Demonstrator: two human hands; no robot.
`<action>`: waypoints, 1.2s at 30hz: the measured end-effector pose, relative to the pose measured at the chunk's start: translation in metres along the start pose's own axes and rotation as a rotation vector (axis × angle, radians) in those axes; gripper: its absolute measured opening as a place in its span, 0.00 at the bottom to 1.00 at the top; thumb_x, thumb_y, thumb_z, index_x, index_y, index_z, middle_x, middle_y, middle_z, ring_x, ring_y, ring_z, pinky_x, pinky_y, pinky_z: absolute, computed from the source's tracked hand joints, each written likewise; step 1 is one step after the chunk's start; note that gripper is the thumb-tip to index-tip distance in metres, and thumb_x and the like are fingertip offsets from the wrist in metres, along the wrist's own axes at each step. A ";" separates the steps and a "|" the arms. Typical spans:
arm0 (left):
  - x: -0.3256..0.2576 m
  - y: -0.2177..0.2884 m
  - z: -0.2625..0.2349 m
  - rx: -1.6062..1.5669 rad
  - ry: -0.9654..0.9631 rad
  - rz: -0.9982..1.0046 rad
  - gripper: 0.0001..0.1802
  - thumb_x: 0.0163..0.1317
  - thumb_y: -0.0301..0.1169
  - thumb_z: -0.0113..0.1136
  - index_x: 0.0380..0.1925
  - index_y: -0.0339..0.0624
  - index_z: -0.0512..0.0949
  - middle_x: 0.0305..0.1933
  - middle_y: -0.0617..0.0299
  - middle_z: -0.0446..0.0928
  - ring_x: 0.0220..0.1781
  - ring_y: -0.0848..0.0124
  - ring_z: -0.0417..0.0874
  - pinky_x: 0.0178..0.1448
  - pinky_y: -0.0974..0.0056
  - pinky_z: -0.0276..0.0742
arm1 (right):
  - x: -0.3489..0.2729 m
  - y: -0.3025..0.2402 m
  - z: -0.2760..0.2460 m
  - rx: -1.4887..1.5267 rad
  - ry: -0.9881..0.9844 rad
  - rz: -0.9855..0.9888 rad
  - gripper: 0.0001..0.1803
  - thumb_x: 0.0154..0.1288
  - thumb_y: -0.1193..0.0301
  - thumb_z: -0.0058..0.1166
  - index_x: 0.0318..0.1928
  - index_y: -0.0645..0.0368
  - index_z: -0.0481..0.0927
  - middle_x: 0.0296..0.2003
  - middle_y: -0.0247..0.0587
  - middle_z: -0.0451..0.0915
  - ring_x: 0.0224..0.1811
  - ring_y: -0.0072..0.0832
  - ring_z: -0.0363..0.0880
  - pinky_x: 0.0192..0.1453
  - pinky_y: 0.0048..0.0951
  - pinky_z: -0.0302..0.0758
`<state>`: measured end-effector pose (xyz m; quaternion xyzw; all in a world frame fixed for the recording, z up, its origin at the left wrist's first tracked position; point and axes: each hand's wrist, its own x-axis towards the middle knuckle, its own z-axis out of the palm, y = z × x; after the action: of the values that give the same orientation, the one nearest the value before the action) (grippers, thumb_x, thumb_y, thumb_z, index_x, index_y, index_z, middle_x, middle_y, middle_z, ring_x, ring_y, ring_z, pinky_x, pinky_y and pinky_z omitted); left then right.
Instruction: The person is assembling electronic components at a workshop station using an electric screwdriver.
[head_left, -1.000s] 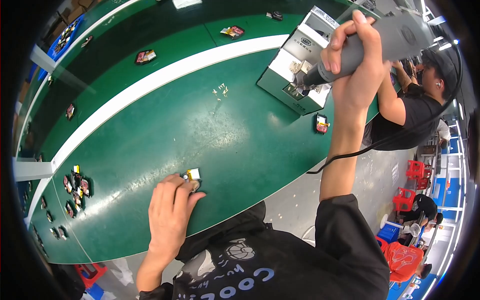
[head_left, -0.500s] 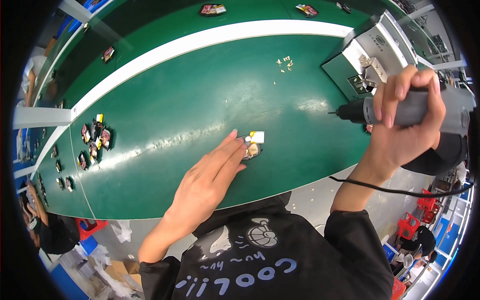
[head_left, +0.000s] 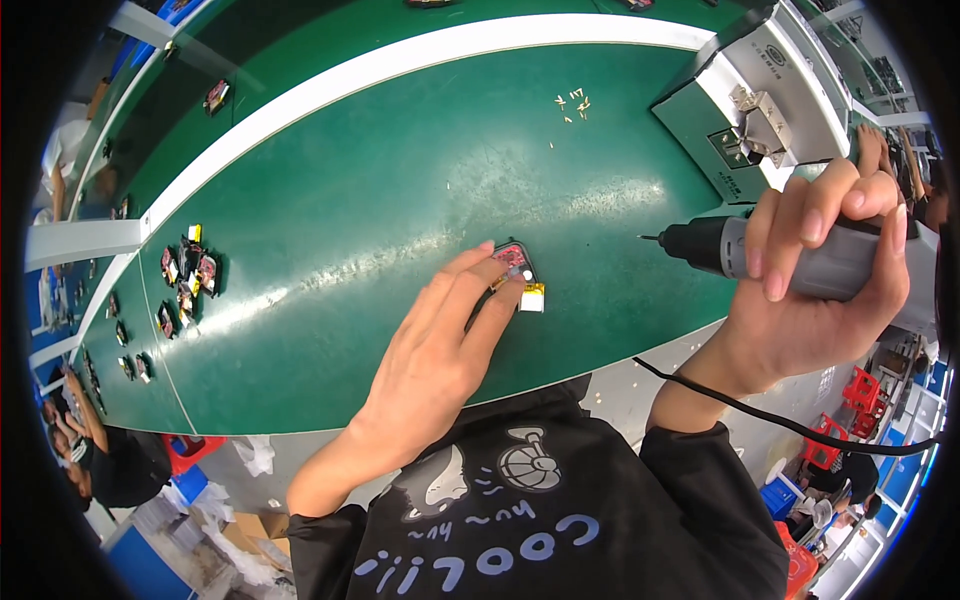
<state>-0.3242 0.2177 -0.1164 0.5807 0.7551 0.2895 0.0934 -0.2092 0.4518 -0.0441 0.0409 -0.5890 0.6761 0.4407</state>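
Observation:
My left hand point(head_left: 425, 335) rests on the green bench, its fingers closed on the edges of a small electronic device point(head_left: 512, 252). A red circuit board shows in its black housing, partly covered by my fingertips. Beside it, on the near side, lies a white battery pouch point(head_left: 532, 299) with a yellow end. At the right, my right hand point(head_left: 800, 310) is wrapped round a grey and black electric screwdriver point(head_left: 705, 246). Its thin bit points left and stays in the air, apart from the device. A black cord point(head_left: 770, 405) hangs below this hand.
Several loose small screws point(head_left: 574, 106) lie toward the far side of the bench point(head_left: 350, 220). A boxy screw feeder point(head_left: 690, 130) stands at the far right. More devices point(head_left: 190, 275) are heaped at the left. Beyond a white rail point(head_left: 430, 48) runs another green surface.
The device has been turned under my left hand: its red board now faces up at the far side and the pouch has swung nearer me. The screwdriver has shifted slightly toward me.

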 end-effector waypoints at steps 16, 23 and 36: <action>0.030 -0.008 0.014 0.268 0.104 0.263 0.11 0.57 0.20 0.64 0.42 0.29 0.81 0.42 0.54 0.76 0.58 0.56 0.86 0.47 0.60 0.86 | -0.008 -0.002 0.005 0.035 0.069 0.018 0.17 0.79 0.62 0.36 0.42 0.63 0.72 0.29 0.44 0.72 0.11 0.22 0.61 0.18 0.26 0.65; 0.027 -0.006 0.020 0.478 0.086 0.371 0.17 0.57 0.23 0.67 0.46 0.26 0.82 0.47 0.50 0.80 0.53 0.53 0.88 0.49 0.59 0.86 | -0.010 -0.006 0.004 0.055 0.094 0.013 0.16 0.79 0.62 0.39 0.41 0.63 0.71 0.29 0.44 0.72 0.12 0.22 0.62 0.19 0.27 0.66; 0.046 -0.020 0.028 0.653 0.173 0.650 0.12 0.51 0.24 0.64 0.34 0.27 0.84 0.40 0.45 0.83 0.41 0.56 0.87 0.38 0.67 0.79 | -0.014 -0.006 0.000 0.069 0.121 0.029 0.16 0.79 0.62 0.40 0.42 0.63 0.71 0.29 0.44 0.73 0.13 0.23 0.64 0.20 0.27 0.68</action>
<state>-0.3416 0.2662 -0.1408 0.7597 0.5909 0.0982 -0.2531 -0.1970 0.4434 -0.0479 0.0067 -0.5382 0.7037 0.4638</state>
